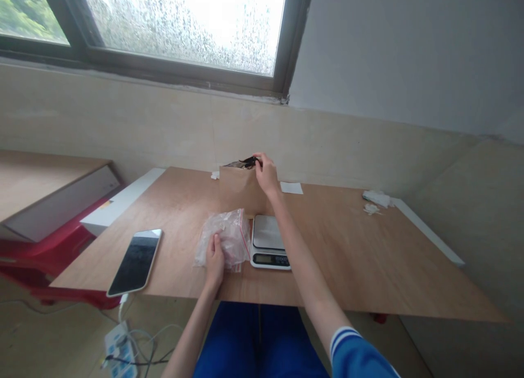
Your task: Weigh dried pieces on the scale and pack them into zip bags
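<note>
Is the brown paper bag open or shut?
Open: the brown paper bag gapes at the top, where the right hand touches dark material.

Your sleeve (pixel 360 359) is blue, edged with white stripes, and your trousers (pixel 262 340) are a deeper blue. You have a plain brown paper bag (pixel 239 190) — black pieces (pixel 249 161) at its mouth — and a clear, whitish plastic bag (pixel 227 233) with a red line along one edge. Your scale (pixel 268 236) is white, grey and black, your table (pixel 335 241) tan with wood grain, the stool (pixel 45 263) red, the phone screen (pixel 135 262) black.
</note>
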`<action>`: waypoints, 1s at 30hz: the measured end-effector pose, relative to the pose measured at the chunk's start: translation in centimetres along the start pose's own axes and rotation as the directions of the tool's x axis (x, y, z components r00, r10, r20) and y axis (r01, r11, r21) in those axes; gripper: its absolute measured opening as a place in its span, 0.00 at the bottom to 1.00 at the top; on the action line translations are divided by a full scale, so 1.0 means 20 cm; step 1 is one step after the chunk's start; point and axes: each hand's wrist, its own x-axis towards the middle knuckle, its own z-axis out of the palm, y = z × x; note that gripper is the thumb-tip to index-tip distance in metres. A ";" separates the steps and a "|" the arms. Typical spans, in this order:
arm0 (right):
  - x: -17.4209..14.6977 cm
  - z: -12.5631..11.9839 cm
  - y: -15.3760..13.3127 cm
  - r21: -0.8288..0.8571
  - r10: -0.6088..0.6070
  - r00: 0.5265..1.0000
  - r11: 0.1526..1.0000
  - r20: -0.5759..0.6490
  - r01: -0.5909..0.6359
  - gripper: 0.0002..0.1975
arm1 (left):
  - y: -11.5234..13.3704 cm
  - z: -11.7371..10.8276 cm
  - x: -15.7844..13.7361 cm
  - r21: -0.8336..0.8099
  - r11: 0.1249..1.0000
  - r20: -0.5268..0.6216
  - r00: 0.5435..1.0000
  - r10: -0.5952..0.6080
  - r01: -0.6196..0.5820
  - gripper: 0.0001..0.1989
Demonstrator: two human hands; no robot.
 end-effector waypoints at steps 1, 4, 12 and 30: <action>0.01 0.00 0.00 -0.016 0.003 1.000 1.000 0.007 -0.003 0.11 | 0.00 0.00 0.00 0.003 1.000 0.000 1.000 -0.001 0.001 0.18; 0.05 0.00 0.02 -0.027 0.041 0.999 0.999 0.028 -0.040 0.10 | 0.00 0.00 0.00 0.007 1.000 0.006 1.000 -0.003 0.003 0.18; 0.09 0.00 0.04 -0.072 0.090 0.995 0.994 0.045 -0.086 0.09 | 0.01 0.00 0.00 0.004 1.000 0.029 1.000 0.003 -0.003 0.19; 0.00 -0.07 0.04 -0.294 -0.003 0.997 0.955 0.077 0.025 0.16 | 0.00 0.00 0.00 0.050 0.998 0.035 0.999 0.021 -0.023 0.20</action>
